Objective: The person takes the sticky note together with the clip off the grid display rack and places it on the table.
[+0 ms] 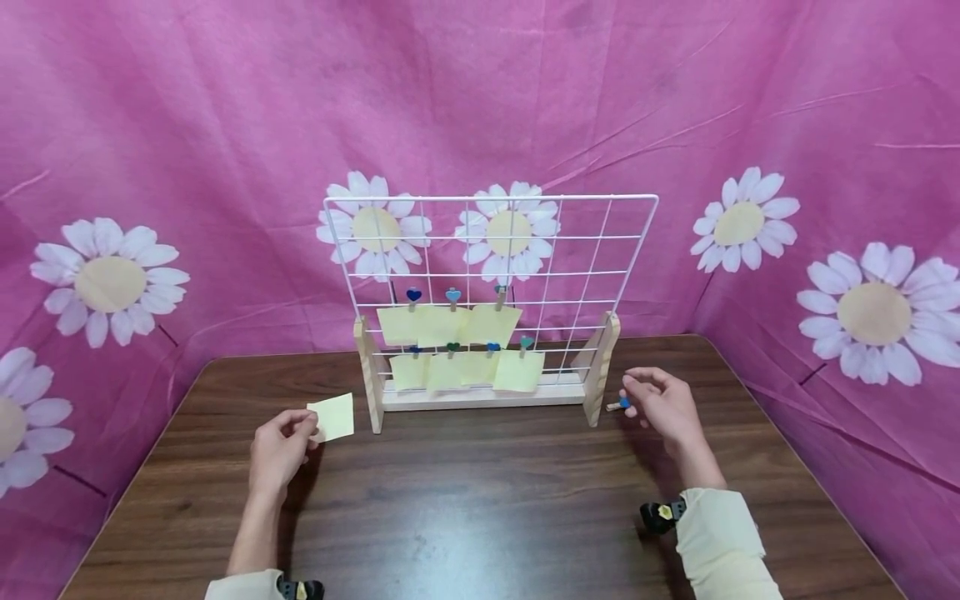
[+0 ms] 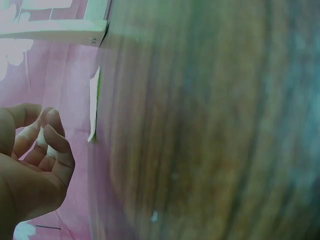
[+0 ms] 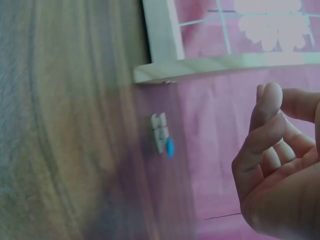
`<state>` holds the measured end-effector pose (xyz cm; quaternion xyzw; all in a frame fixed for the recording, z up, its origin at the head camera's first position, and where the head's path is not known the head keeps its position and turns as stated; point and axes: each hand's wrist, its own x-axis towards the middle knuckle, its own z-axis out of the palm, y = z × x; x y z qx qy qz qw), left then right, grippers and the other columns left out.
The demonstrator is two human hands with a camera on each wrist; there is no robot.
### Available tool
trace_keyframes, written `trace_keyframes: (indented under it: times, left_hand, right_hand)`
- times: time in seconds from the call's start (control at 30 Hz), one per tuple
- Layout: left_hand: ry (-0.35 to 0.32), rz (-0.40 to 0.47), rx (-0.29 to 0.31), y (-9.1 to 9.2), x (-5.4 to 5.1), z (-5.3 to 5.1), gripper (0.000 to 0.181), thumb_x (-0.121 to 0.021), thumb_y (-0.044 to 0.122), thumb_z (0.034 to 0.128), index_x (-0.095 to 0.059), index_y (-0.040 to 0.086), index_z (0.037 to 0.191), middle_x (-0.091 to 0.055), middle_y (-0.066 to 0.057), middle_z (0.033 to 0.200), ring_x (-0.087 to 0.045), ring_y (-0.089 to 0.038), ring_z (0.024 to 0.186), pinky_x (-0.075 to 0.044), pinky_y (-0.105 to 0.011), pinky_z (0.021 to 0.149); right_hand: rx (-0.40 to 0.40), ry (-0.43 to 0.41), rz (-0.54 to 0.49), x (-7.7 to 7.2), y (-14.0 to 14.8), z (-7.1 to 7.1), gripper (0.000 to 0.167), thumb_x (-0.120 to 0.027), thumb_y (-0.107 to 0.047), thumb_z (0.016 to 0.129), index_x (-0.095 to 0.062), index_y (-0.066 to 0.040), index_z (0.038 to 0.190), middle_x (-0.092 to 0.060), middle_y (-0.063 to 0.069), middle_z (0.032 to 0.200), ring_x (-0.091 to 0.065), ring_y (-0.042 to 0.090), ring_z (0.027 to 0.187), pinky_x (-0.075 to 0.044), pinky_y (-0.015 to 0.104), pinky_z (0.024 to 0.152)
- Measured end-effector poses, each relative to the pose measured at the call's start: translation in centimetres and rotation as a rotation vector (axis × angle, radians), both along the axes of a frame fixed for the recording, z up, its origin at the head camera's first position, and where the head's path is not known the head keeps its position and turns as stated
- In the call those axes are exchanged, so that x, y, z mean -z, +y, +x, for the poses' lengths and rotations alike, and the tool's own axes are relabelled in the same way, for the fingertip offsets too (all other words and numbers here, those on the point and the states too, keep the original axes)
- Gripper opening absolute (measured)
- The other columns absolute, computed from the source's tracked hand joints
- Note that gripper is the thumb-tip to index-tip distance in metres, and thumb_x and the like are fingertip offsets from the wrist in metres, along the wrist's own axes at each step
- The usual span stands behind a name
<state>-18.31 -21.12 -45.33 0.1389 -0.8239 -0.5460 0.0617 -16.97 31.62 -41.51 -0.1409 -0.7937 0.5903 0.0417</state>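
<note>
A single pale yellow paper note (image 1: pixel 334 417) lies on the table to the left of the grid stand. Just over its left edge hovers my left hand (image 1: pixel 279 450), fingers loosely bent; the left wrist view shows a gap between this hand and the note (image 2: pixel 94 105). Beyond the stand's right foot, a small wooden clothespin with a blue heart (image 3: pixel 161 134) rests on the table. My right hand (image 1: pixel 666 408) hangs above it with relaxed, bent fingers, apart from it and holding nothing. In the head view, the fingers partly cover the clothespin.
A white wire grid (image 1: pixel 585 275) stands upright in a wooden base (image 1: pixel 480 398). Two rows of yellow notes (image 1: pixel 519 371) hang on it from heart clothespins (image 1: pixel 414 297). The wooden table (image 1: pixel 450 492) meets a pink flowered curtain (image 1: pixel 480 100) behind and at both sides.
</note>
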Motion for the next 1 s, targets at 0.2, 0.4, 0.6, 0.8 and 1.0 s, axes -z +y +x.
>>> trace_keyframes:
  times: [0.2,0.4,0.6,0.8,1.0]
  left_hand:
    - [-0.001,-0.06,0.08,0.8,-0.5,0.2,0.027,-0.065,0.015,0.0983,-0.068,-0.005,0.115,-0.071,-0.01,0.082,-0.065,-0.011,0.064,-0.054,-0.029,0.052]
    - [0.015,-0.083,0.136,1.8,-1.3,0.2,0.026,-0.066,0.015,0.0976,-0.069,-0.003,0.116,-0.071,-0.013,0.082,-0.067,-0.019,0.067,-0.054,-0.031,0.051]
    - [0.043,-0.088,0.179,3.1,-2.0,0.3,0.027,-0.067,0.015,0.098,-0.068,-0.003,0.118,-0.074,-0.019,0.096,-0.07,-0.02,0.07,-0.052,-0.026,0.052]
    - [0.081,-0.063,0.214,4.3,-2.0,0.1,0.026,-0.068,0.011,0.0969,-0.068,-0.004,0.118,-0.073,-0.023,0.096,-0.071,-0.026,0.071,-0.053,-0.029,0.053]
    - [0.078,0.042,0.261,5.4,-2.4,-0.2,0.026,-0.069,0.011,0.0967,-0.067,-0.004,0.118,-0.07,-0.024,0.1,-0.069,-0.029,0.074,-0.056,-0.037,0.05]
  right_hand:
    - [0.014,0.112,-0.013,-1.0,-0.7,0.2,0.027,-0.064,-0.021,0.102,-0.06,-0.003,0.122,-0.071,-0.006,0.08,-0.065,0.009,0.059,-0.05,0.024,0.049]
    - [0.042,0.221,-0.04,-1.9,-1.6,0.4,0.009,-0.067,-0.019,0.1,-0.068,-0.014,0.107,-0.07,-0.006,0.076,-0.063,0.01,0.053,-0.049,0.022,0.045]
    - [0.042,0.294,0.005,-3.1,-2.6,0.5,0.024,-0.067,-0.015,0.099,-0.066,0.004,0.115,-0.07,-0.008,0.074,-0.063,0.011,0.052,-0.051,0.021,0.049]
    - [0.026,0.349,0.064,-4.0,-3.5,0.4,0.027,-0.068,-0.012,0.098,-0.066,0.008,0.114,-0.071,-0.007,0.074,-0.065,0.014,0.052,-0.052,0.021,0.05]
    - [0.016,0.368,0.037,-4.8,-4.4,0.4,0.027,-0.071,-0.012,0.096,-0.068,0.007,0.115,-0.069,-0.007,0.075,-0.063,0.011,0.053,-0.054,0.024,0.051]
